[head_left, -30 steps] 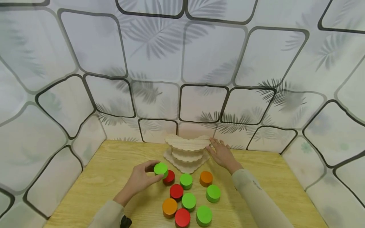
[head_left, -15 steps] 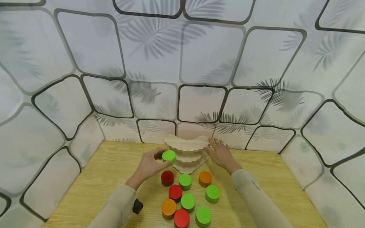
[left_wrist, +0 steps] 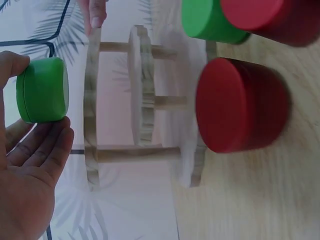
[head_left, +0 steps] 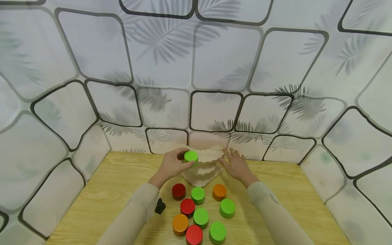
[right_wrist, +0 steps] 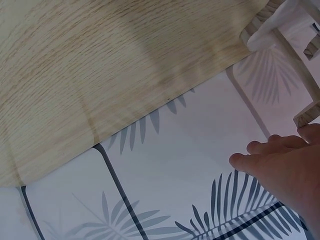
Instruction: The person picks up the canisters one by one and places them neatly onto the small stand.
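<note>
Head view: the left hand (head_left: 170, 165) and the held green cylinder (head_left: 191, 157) cover the left part of the three-tiered wooden stand (head_left: 208, 168), so that end of its top tier (head_left: 212, 154) is hidden. Left wrist view crops the left hand at the edge; right wrist view has just a corner of the stand, with the right hand (head_left: 238, 166) running out of frame.

The left hand's grip is clamped on the held green cylinder, thumb on one side and fingers on the other — it hangs above the stand's top tier, toward the left end, a gap visible between them. The right hand's grip is apart, its fingers spread and fairly straight, touching the stand's right end.

In front of the stand, on the counter (head_left: 131, 173), sit three red cylinders (head_left: 179, 191), four other green cylinders (head_left: 198, 195) and two orange cylinders (head_left: 219, 192) — one red one is cut off by the head view's lower edge.
</note>
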Demonstrator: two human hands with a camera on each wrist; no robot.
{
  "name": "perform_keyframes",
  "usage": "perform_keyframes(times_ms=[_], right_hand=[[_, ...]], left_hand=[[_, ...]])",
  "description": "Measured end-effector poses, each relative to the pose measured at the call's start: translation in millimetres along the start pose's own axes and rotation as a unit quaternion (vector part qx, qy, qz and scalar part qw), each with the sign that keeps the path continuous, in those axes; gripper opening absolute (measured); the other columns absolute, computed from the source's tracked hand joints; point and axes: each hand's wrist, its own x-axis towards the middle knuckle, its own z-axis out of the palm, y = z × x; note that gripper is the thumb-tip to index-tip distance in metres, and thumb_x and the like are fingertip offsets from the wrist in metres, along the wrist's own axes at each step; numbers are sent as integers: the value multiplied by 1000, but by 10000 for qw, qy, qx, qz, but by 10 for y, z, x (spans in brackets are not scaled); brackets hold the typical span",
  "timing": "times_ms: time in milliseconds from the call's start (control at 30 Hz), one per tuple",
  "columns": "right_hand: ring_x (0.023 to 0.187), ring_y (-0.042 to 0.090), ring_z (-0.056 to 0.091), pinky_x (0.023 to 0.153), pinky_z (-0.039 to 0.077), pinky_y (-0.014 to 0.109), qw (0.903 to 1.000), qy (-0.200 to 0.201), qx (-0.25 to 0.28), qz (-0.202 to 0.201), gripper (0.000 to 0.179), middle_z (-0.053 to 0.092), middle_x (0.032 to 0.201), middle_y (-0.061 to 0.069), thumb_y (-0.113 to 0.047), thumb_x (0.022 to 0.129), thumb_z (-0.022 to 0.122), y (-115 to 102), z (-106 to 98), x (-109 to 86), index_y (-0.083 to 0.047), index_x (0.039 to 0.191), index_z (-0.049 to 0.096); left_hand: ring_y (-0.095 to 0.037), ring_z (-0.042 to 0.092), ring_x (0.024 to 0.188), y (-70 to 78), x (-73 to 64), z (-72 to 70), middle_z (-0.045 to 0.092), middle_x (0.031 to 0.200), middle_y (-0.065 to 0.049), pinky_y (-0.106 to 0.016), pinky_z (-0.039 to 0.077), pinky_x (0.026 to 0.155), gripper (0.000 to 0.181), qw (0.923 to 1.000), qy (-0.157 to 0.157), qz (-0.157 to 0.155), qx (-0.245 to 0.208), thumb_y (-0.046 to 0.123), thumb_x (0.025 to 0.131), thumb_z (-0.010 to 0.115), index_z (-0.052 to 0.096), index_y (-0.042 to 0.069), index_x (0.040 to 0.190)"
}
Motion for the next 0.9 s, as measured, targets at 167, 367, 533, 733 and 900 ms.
perform_keyframes(times_ms=[167, 367, 533, 733, 900], right_hand=[[154, 58, 26, 122, 20, 77, 10000, -27, -7, 49, 72, 27, 168, 33, -53, 112, 40, -3, -10, -2, -8, 167, 28], [154, 58, 25, 122, 19, 77, 10000, 12, 44, 27, 72, 28, 167, 34, -54, 112, 40, 1, -5, 0, -7, 166, 30], [154, 58, 26, 122, 19, 77, 10000, 42, 1, -9, 74, 28, 167, 34, -55, 111, 40, 18, 11, 7, -7, 166, 30], [154, 57, 26, 122, 19, 77, 10000, 39, 79, -12, 76, 28, 168, 33, -56, 110, 42, 23, 6, 5, -8, 167, 29], [154, 57, 25, 122, 19, 77, 10000, -27, 73, -46, 78, 26, 168, 34, -56, 110, 44, 20, 8, 3, -7, 167, 26]], left_hand=[[-20, 74, 96, 58, 173, 103, 77, 115, -9, -32, 62, 84, 44, 9998, -53, 131, 171, 23, 88, 86, 73, 7, 127], [-18, 72, 93, 65, 312, 210, 77, 110, -9, -31, 60, 83, 41, 9993, -44, 212, 318, 23, 87, 86, 74, 6, 123], [-18, 69, 91, 70, 394, 276, 77, 109, -10, -31, 58, 81, 41, 9989, -99, 226, 408, 24, 89, 84, 74, 4, 123], [-21, 69, 91, 89, 490, 344, 77, 108, -13, -32, 58, 81, 43, 9979, -116, 305, 552, 25, 89, 84, 73, 2, 124], [-19, 68, 88, 94, 560, 410, 76, 107, -13, -30, 58, 78, 42, 9978, -205, 294, 563, 22, 89, 84, 73, 1, 124]])
